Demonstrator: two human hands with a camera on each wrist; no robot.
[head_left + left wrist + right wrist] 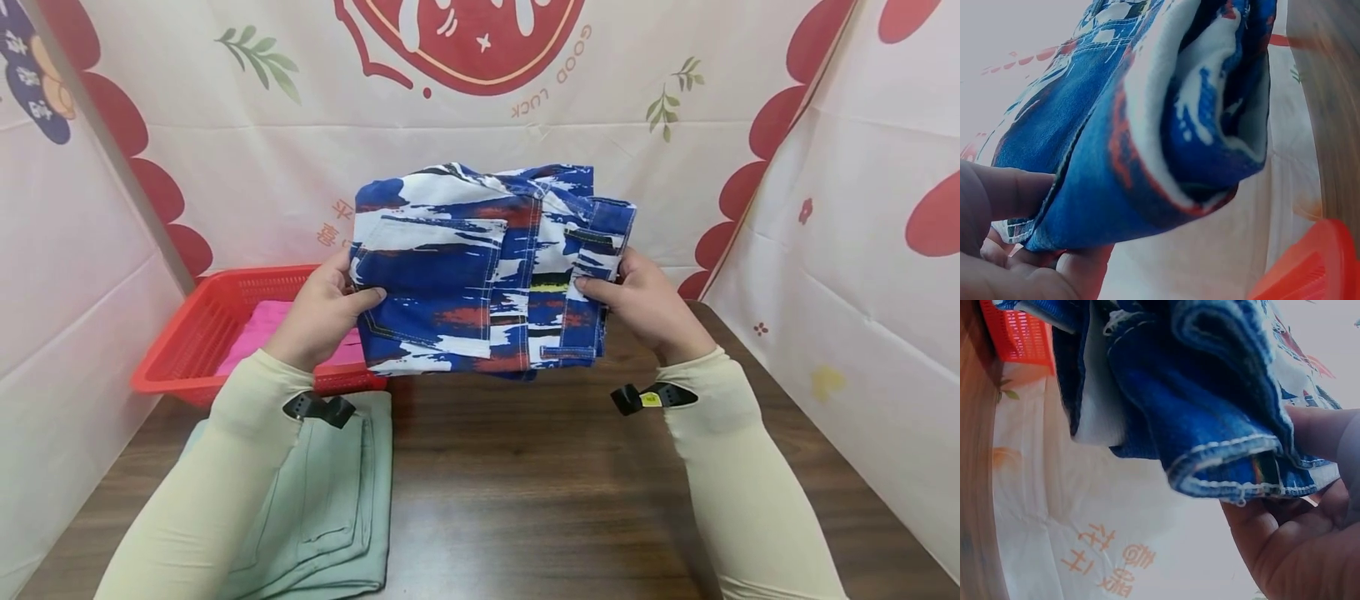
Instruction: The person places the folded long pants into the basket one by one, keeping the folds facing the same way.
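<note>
Blue patterned shorts [487, 267], folded, are pinched by the left hand [322, 308] at 9 o'clock and the right hand [645, 304] at 3 o'clock.

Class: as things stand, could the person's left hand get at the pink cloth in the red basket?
Probably not yet: the left hand grips the folded blue patterned shorts. The pink cloth lies uncovered in the red basket just beside it.

We see bare table [525, 500] across the lower centre and right — lower left, green cloth [330, 500] and the red basket [202, 333] block us.
</note>
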